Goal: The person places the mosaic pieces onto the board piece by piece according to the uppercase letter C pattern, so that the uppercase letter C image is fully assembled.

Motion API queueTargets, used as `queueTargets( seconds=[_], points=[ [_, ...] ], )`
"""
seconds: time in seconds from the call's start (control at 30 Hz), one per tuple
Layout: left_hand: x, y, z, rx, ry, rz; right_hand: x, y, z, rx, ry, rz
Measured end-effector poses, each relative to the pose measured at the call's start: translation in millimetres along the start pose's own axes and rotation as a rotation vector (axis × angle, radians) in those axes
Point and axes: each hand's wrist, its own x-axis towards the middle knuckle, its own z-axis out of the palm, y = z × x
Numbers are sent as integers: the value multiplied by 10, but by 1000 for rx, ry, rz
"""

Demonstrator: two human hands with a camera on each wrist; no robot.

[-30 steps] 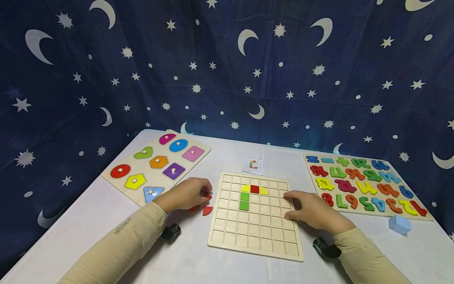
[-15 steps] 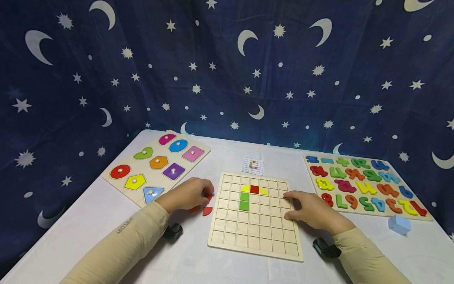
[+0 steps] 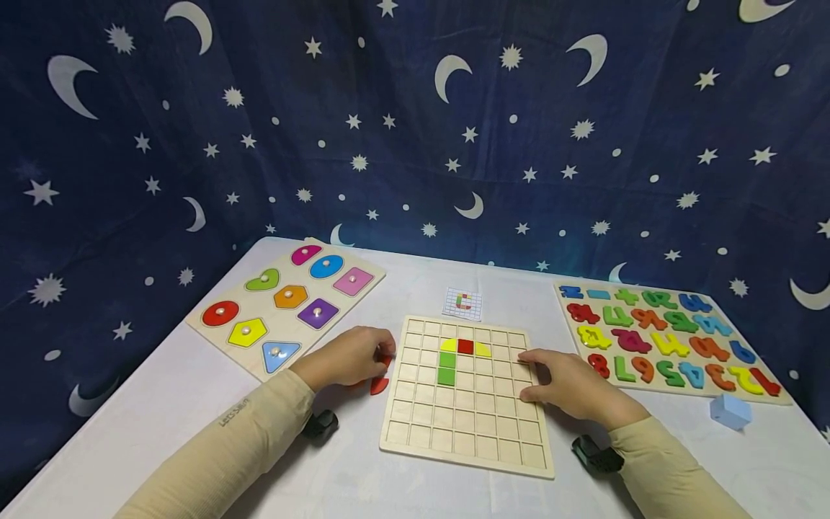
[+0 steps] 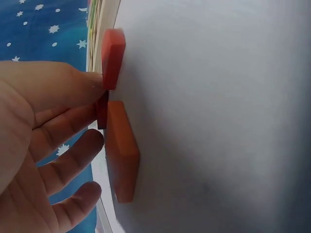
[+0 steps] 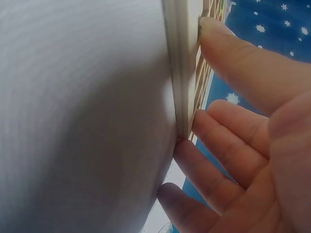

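Observation:
My left hand [image 3: 353, 355] is just left of the wooden grid board [image 3: 467, 411], pinching a dark red piece [image 4: 102, 112] between thumb and index finger. A red quarter-circle piece [image 3: 379, 386] and an orange piece [image 4: 122, 153] lie on the table under that hand, the orange one mostly hidden in the head view. At the board's right edge my right hand [image 3: 573, 383] rests with thumb and fingertips touching it. On the grid sit two yellow rounded pieces [image 3: 483, 349], a red square [image 3: 465, 347] and two green squares [image 3: 446, 375].
Behind the grid board lies a small pattern card [image 3: 462, 303]. A shape puzzle with knobs [image 3: 288, 295] is at the left. To the right are a number puzzle [image 3: 671, 339] and a light blue block [image 3: 730, 411]. A starry cloth [image 3: 415, 130] hangs behind the table.
My left hand has shifted slightly right toward the grid board, the dark red piece moving with it. My right hand and the pieces on the grid stay in place.

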Motion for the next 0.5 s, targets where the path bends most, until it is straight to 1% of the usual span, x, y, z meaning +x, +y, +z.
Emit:
queueTargets(
  seconds=[0.17,0.3,0.5],
  points=[
    [6,30,-25,-9,13,-27,-1,-4,-5,-5,3,-9],
    [2,95,-41,-14,20,-5,0,-2,4,-3,0,-3],
    [-2,223,-2,-27,-10,64,8,6,8,-9,2,-8]
  ],
)
